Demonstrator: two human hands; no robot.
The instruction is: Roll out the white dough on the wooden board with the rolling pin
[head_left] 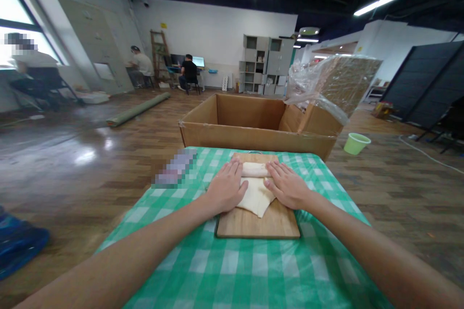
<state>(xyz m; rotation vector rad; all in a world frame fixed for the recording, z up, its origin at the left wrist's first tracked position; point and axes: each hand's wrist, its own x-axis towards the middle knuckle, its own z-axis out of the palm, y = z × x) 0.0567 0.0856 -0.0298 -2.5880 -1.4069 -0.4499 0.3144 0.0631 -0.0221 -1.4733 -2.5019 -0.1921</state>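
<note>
A pale sheet of dough (258,198) with a pointed near edge lies on a wooden cutting board (257,228). Across its far part runs a pale cylinder (254,170); whether it is a rolling pin or rolled-up dough, I cannot tell. My left hand (226,186) rests flat over the cylinder's left end, fingers stretched forward and thumb pointing inward. Over the right end lies my right hand (289,186), also flat with fingers extended. Both palms cover the sides of the dough, and the cylinder's ends are hidden beneath them.
A green-and-white checked tablecloth (203,270) covers the table. A blurred flat object (176,169) lies at its far left. Beyond stands a large open cardboard box (253,137), with a light green bucket (357,144) on the floor to its right. Several people sit farther back.
</note>
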